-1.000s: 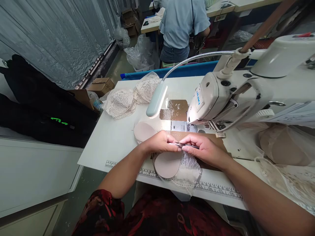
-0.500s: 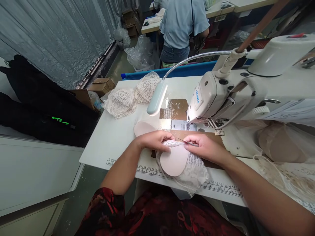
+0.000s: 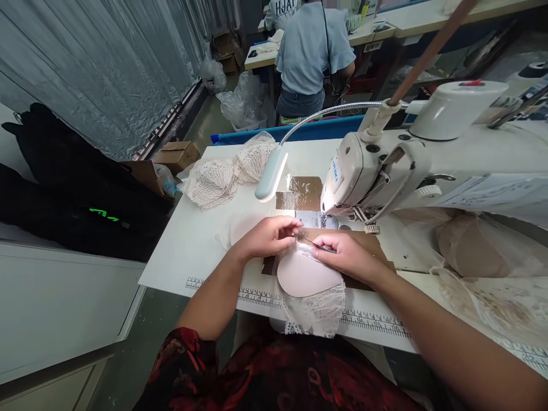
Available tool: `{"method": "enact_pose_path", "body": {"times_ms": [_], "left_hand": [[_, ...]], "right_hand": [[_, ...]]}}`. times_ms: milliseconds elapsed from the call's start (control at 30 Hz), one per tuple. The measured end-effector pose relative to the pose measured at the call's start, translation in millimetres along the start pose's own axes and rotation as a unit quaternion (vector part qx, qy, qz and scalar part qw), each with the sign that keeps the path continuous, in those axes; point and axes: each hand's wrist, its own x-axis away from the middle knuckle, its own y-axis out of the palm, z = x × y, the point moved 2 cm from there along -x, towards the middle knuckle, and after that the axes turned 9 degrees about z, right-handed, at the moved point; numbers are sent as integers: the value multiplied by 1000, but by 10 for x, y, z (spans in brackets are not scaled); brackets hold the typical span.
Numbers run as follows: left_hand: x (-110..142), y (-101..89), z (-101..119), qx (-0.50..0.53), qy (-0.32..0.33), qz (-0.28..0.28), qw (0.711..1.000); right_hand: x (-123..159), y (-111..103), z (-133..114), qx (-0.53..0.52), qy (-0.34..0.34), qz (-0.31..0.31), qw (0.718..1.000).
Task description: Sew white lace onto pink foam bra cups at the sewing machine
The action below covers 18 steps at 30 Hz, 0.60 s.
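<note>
A pale pink bra cup pad (image 3: 309, 275) lies at the table's front edge, with white lace (image 3: 315, 313) spread beneath it and hanging over the edge. My right hand (image 3: 342, 254) is closed on a slim, pointed metal tool (image 3: 309, 242) and rests at the pad's upper edge. The tool's tip points left, toward my left hand (image 3: 274, 235). There the thumb and fingers are pinched together just above the pad; what they hold is too small to make out. Another pale cup (image 3: 243, 229) lies left of that hand, partly hidden by it.
A white sewing machine (image 3: 355, 171) stands behind my right hand. A lamp head (image 3: 272, 174) on a flexible neck hangs over the table. Lace cups (image 3: 212, 181) are stacked at the back left. Sheer fabric (image 3: 466, 251) lies at right. A person (image 3: 306, 57) sits beyond the table.
My left hand has lifted off the pad and moved slightly up, its fingers now pinched near the tool's tip. The pad and lace have turned, showing the pad wider. The camera view has shifted slightly.
</note>
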Motion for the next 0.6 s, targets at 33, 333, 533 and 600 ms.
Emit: {"method": "enact_pose_path", "body": {"times_ms": [33, 333, 533, 600], "left_hand": [[25, -43, 50, -15, 1, 36, 999], [395, -113, 254, -165, -165, -115, 965], [251, -124, 158, -295, -110, 19, 949], [195, -172, 161, -333, -88, 66, 937]], "right_hand": [[5, -15, 8, 0, 2, 8, 1000], [32, -100, 54, -36, 19, 11, 999], [70, -103, 35, -16, 31, -10, 999], [71, -141, 37, 6, 12, 2, 1000]]}}
